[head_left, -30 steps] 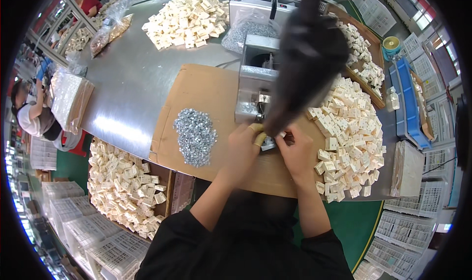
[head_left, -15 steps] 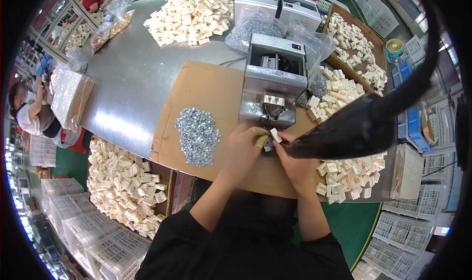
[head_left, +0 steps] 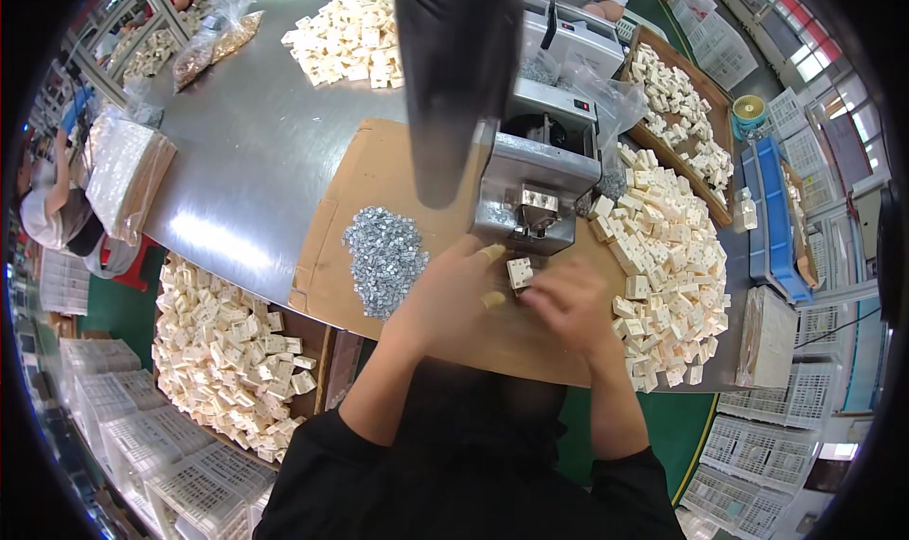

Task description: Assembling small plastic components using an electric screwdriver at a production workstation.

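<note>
A small cream plastic block [head_left: 520, 273] with holes in its face is in front of the metal feeder machine [head_left: 538, 166], between my hands. My left hand [head_left: 445, 294], with yellow covers on thumb and finger, is just left of the block; its fingertips are apart with nothing visible between them. My right hand [head_left: 573, 298] is smeared by motion. Its fingertips reach the block's lower right side, and whether they grip it is unclear. A heap of small silvery metal pieces [head_left: 385, 261] lies left of my left hand, on the cardboard sheet [head_left: 327, 227].
Cream blocks are heaped to the right [head_left: 668, 256], at the back [head_left: 346, 38] and in a lower-left box [head_left: 222, 351]. A wooden tray [head_left: 653, 142] holds more. A black out-of-focus arm [head_left: 450, 85] hangs over the table. Other people are at the back and left.
The black arm has swung from the right to the top middle, uncovering the right-hand heap. My left fingers have parted. The block has turned to show its holes, and my right hand has shifted.
</note>
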`<state>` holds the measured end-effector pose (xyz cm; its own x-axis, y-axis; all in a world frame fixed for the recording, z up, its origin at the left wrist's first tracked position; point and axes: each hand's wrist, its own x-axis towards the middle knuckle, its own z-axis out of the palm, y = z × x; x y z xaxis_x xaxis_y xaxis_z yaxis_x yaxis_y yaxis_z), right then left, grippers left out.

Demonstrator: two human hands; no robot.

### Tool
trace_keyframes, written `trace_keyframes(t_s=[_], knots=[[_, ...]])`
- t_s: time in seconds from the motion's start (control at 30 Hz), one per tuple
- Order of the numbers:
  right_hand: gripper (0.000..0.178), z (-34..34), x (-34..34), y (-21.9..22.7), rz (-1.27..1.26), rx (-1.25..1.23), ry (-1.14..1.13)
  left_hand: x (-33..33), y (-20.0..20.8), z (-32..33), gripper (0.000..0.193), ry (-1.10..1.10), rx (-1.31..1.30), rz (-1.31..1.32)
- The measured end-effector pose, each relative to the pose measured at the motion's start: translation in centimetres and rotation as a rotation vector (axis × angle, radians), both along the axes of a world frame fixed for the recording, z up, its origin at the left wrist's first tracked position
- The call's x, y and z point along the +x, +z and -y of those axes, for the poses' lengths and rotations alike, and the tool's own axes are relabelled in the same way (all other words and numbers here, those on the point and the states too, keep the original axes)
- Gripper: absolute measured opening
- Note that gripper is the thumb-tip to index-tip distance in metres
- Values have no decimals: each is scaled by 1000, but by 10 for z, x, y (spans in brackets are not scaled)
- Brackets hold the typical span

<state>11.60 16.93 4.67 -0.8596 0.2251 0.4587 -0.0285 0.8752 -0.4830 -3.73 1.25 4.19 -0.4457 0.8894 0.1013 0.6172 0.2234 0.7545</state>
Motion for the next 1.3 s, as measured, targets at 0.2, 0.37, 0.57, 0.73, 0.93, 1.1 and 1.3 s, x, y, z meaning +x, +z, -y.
trace_keyframes(t_s=[0.2,0.37,0.57,0.73,0.93,1.1,1.3], knots=[[110,23,-112,95,-331,-561,338,24,-14,-9,58,45,154,-96],[99,29,-163,150,-246,-491,487,27,-46,-30,60,41,160,-173],[66,13,-111,126,-597,-593,167,26,-31,-19,60,72,62,-185],[72,-23,-66,106,-628,-736,98,23,-29,-23,63,58,102,-192],[90,-26,-86,54,-882,-922,176,25,-32,-26,59,62,68,-248],[92,-24,-89,44,-852,-944,110,25,-32,-25,58,54,26,-241],[95,-23,-93,50,-639,-835,186,23,-25,-23,58,67,124,-191]])
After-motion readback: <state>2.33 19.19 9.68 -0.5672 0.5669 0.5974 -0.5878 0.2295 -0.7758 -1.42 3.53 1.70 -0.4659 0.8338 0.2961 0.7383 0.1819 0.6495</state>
